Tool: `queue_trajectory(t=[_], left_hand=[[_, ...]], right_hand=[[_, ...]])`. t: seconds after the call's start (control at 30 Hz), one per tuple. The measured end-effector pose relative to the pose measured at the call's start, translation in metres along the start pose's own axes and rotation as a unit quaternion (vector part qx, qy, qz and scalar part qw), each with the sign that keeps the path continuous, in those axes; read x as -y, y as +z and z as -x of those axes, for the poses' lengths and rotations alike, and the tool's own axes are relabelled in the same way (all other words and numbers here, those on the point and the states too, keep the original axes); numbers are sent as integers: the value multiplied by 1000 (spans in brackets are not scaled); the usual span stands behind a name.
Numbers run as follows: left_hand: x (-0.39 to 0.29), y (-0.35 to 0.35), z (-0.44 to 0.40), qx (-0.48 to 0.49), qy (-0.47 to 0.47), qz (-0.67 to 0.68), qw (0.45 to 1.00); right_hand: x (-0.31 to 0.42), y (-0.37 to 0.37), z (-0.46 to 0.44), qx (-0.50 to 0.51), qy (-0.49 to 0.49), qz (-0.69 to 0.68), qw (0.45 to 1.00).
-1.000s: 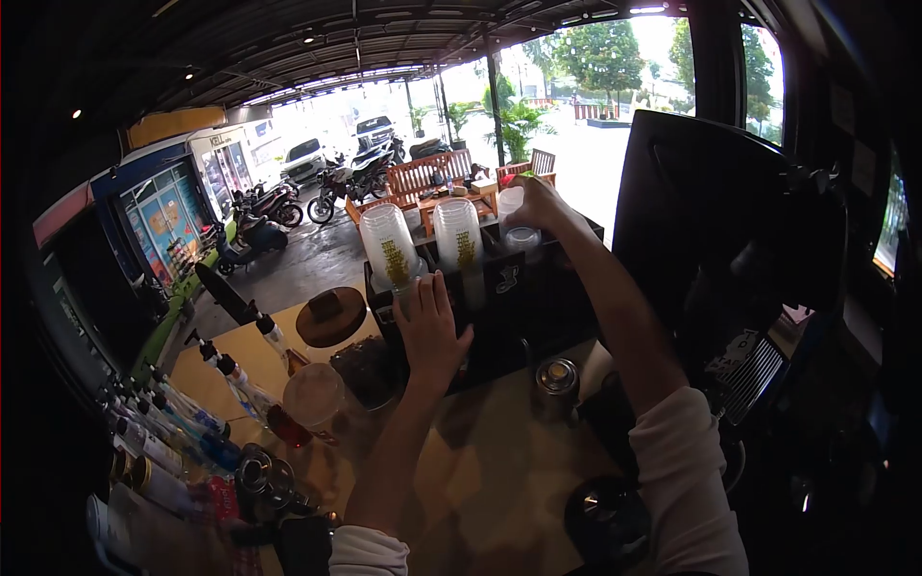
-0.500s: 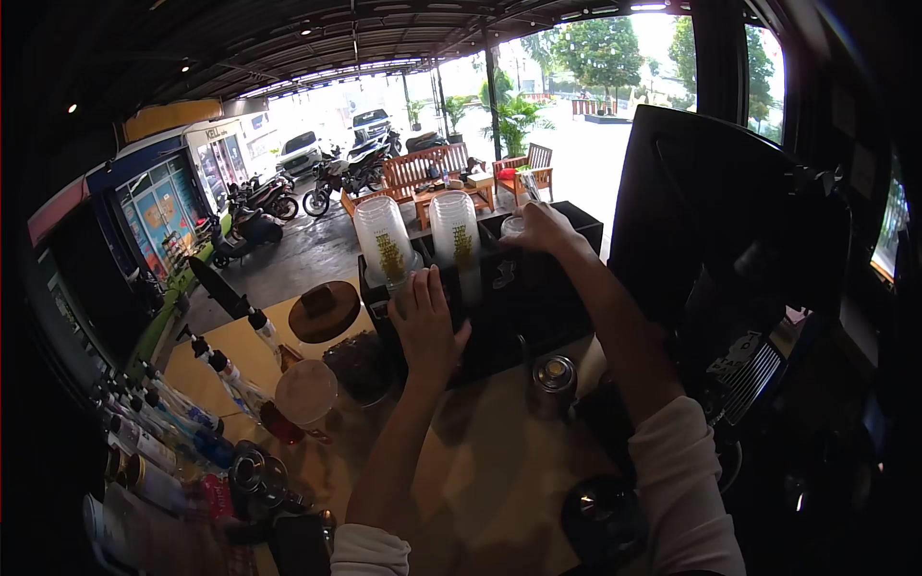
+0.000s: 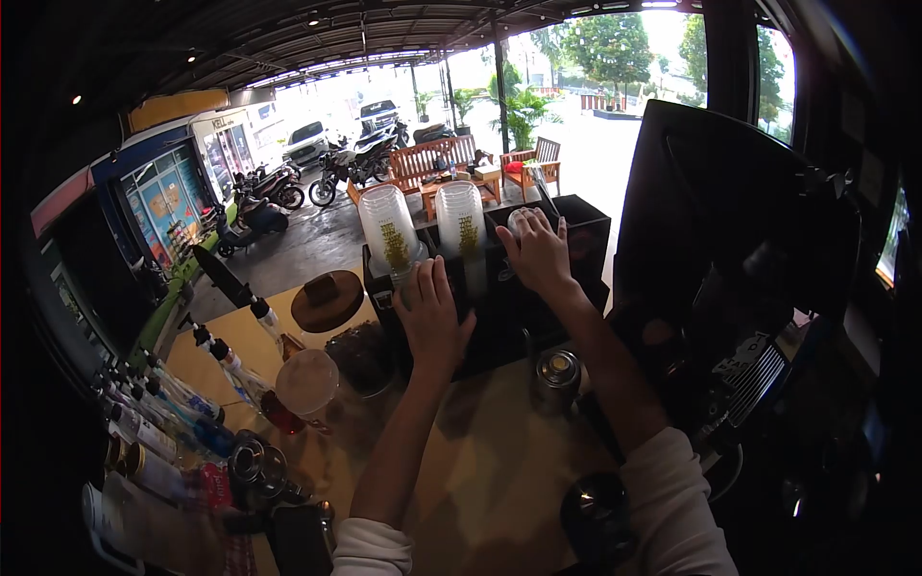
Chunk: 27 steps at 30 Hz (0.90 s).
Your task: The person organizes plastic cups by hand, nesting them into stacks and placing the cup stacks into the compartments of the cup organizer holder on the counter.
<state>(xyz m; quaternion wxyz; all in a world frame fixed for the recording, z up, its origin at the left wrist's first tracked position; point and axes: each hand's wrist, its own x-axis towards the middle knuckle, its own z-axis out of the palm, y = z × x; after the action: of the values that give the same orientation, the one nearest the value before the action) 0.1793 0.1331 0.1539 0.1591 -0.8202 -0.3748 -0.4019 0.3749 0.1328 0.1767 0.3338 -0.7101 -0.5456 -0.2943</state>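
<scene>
A black organizer box (image 3: 499, 326) stands on the counter, with two stacks of clear plastic cups in it. The left cup stack (image 3: 386, 226) and the right cup stack (image 3: 459, 221) both carry yellow-green print. My left hand (image 3: 429, 315) lies against the box front at the base of the left stack, fingers stretched up and thumb apart. Over the right-hand compartment, my right hand (image 3: 540, 257) spreads its fingers on whitish, clear round pieces that look like lids (image 3: 521, 221). They are partly hidden under the fingers, and I see nothing gripped.
A round wooden lid (image 3: 327, 301), a dark jar (image 3: 363, 357) and several pump bottles (image 3: 230, 365) stand to the left. A metal canister (image 3: 556, 377) is in front of the box. A large dark machine (image 3: 720, 230) rises on the right. Benches and motorbikes are outside.
My right hand has drawn slightly back, its fingers now spreading over the lids instead of bunched. My left hand stays by the left cup stack. The view has shifted slightly.
</scene>
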Motion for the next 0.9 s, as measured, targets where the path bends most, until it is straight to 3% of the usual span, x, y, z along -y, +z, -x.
queue_trajectory(t=[0.9], left_hand=[[-7,12,3,-44,-34,30,998]], right_hand=[[-1,-2,1,38,11,-27,999]])
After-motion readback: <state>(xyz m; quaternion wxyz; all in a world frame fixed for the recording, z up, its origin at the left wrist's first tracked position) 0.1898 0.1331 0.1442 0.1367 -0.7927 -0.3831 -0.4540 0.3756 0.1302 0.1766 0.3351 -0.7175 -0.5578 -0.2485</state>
